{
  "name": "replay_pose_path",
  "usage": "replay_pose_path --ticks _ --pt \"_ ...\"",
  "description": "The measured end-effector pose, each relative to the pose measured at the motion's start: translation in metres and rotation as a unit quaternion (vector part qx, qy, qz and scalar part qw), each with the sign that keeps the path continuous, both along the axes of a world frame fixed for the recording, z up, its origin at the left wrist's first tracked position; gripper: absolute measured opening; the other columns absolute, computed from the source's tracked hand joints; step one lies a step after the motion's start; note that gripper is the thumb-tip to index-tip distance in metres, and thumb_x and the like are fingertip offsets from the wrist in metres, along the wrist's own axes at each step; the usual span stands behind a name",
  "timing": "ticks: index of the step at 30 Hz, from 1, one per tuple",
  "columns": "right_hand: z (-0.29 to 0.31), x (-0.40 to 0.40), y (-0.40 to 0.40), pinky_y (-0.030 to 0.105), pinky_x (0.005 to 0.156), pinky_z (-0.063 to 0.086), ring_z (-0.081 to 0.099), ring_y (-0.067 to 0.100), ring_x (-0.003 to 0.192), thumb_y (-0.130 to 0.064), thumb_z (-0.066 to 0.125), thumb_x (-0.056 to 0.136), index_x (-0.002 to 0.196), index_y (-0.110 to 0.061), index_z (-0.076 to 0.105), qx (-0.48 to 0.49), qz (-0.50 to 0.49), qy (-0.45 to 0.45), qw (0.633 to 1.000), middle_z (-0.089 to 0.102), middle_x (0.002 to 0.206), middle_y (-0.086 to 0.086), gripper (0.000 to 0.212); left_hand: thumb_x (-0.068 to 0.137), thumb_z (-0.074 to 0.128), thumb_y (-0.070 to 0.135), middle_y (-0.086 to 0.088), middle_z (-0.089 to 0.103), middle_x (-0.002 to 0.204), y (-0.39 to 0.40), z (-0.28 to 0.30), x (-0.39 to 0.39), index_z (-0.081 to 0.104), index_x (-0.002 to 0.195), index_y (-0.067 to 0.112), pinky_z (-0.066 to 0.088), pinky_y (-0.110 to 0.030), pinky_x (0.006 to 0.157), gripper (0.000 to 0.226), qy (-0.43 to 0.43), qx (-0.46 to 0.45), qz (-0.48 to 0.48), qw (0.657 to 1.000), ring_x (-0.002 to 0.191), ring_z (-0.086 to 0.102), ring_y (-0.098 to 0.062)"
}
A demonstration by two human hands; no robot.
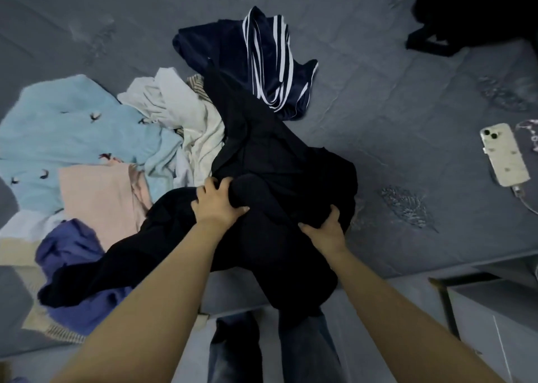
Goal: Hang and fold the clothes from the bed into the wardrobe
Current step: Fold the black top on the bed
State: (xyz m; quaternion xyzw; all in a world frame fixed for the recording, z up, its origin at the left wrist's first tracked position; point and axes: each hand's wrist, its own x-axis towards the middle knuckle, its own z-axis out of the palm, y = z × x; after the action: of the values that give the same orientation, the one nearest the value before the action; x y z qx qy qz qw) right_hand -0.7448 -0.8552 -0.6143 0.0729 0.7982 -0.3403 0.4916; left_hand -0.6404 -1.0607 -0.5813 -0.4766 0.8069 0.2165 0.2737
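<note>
A large black garment (pixel 279 161) lies bunched at the near edge of the grey bed (pixel 378 97), part of it hanging over the edge. My left hand (pixel 217 201) grips a fold of it near its middle. My right hand (pixel 327 227) grips its cloth further right. Behind it lies a navy garment with white stripes (pixel 270 62). To the left sit a light blue top (pixel 75 129), a cream garment (pixel 180 106), a pink piece (pixel 99 196) and a purple one (pixel 72 251).
A white phone (pixel 505 154) on a charging cable lies on the bed at the right. A black bag (pixel 465 13) sits at the far right corner. A pale cabinet (pixel 492 318) stands beside the bed at lower right. My legs (pixel 270 350) show below.
</note>
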Motion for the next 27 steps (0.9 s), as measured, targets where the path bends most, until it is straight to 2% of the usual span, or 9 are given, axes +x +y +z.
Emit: replay_pose_path --ticks 4,6,8,12,14,16,20,24,27 --pt "-0.009 -0.019 0.007 0.028 0.083 0.045 0.057 0.023 0.095 -0.006 0.052 0.095 0.147 -0.008 0.033 0.032 0.015 0.080 0.996 0.059 0.107 0.011 0.056 0.093 0.063 0.030 -0.013 0.054 0.117 0.001 -0.010 0.011 0.059 0.121 0.013 0.045 -0.038 0.085 0.033 0.100 0.006 -0.023 0.995 0.109 0.052 -0.035" --pt "-0.006 -0.042 0.020 0.033 0.081 0.047 0.059 0.028 0.091 -0.002 0.051 0.093 0.124 0.001 0.057 0.044 0.033 0.136 0.989 0.064 0.101 0.016 0.031 0.093 0.064 0.029 -0.008 0.055 0.105 0.009 -0.005 0.017 0.063 0.114 0.013 0.040 -0.030 0.078 0.027 0.125 0.041 0.015 0.991 0.101 0.057 -0.031" --pt "0.001 -0.067 0.036 0.033 0.071 0.043 0.055 0.024 0.081 0.003 0.050 0.090 0.091 0.005 0.063 0.043 0.026 0.188 0.981 0.062 0.086 0.014 0.013 0.090 0.067 0.030 -0.004 0.054 0.100 0.019 0.001 0.020 0.065 0.108 0.014 0.039 -0.028 0.079 0.024 0.137 0.065 0.069 0.986 0.098 0.058 -0.027" --pt "0.018 -0.109 0.065 0.032 0.072 0.040 0.049 0.022 0.079 -0.002 0.050 0.093 0.068 -0.008 0.054 0.055 -0.075 0.246 0.965 0.053 0.073 0.003 0.027 0.081 0.077 0.029 -0.002 0.068 0.099 0.040 0.014 0.016 0.070 0.095 0.019 0.046 -0.026 0.084 0.018 0.095 0.198 0.113 0.969 0.098 0.063 -0.020" --pt "0.024 -0.120 0.073 0.036 0.075 0.045 0.050 0.022 0.080 -0.006 0.050 0.096 0.079 0.000 0.062 0.059 -0.106 0.250 0.961 0.055 0.079 0.005 0.021 0.080 0.078 0.031 0.002 0.069 0.105 0.059 0.016 0.015 0.073 0.105 0.018 0.046 -0.023 0.088 0.029 0.031 0.279 0.068 0.957 0.103 0.062 -0.015" --pt "0.026 -0.122 0.076 0.032 0.072 0.043 0.050 0.021 0.080 -0.006 0.050 0.096 0.093 0.006 0.064 0.059 -0.081 0.217 0.971 0.056 0.085 0.007 0.019 0.080 0.077 0.033 0.003 0.070 0.110 0.077 0.017 0.014 0.072 0.110 0.019 0.047 -0.025 0.093 0.033 -0.004 0.317 0.026 0.948 0.106 0.062 -0.013" --pt "0.031 -0.117 0.070 0.028 0.057 0.030 0.042 0.018 0.065 0.006 0.043 0.087 0.068 -0.015 0.045 0.007 -0.080 0.110 0.991 0.043 0.066 0.001 0.028 0.081 0.075 0.036 0.004 0.060 0.118 0.080 0.016 -0.017 0.063 0.117 0.026 0.047 -0.032 0.098 0.040 0.044 0.245 0.004 0.969 0.111 0.057 -0.016" --pt "0.038 -0.105 0.069 0.019 0.042 0.031 0.036 0.007 0.046 0.007 0.046 0.080 0.059 -0.018 0.037 -0.034 0.037 -0.046 0.998 0.038 0.051 -0.004 0.034 0.085 0.067 0.026 0.000 0.058 0.123 0.060 0.011 -0.081 0.063 0.120 0.025 0.046 -0.032 0.098 0.036 0.160 0.121 -0.015 0.980 0.113 0.057 -0.020" --pt "0.033 -0.084 0.083 0.019 0.042 0.026 0.032 0.010 0.042 0.004 0.045 0.086 0.056 -0.014 0.033 -0.081 0.019 -0.120 0.989 0.036 0.045 -0.001 0.036 0.091 0.059 0.010 -0.005 0.056 0.125 0.053 0.002 -0.135 0.063 0.122 0.018 0.042 -0.033 0.102 0.033 0.237 0.092 -0.112 0.961 0.118 0.052 -0.024"
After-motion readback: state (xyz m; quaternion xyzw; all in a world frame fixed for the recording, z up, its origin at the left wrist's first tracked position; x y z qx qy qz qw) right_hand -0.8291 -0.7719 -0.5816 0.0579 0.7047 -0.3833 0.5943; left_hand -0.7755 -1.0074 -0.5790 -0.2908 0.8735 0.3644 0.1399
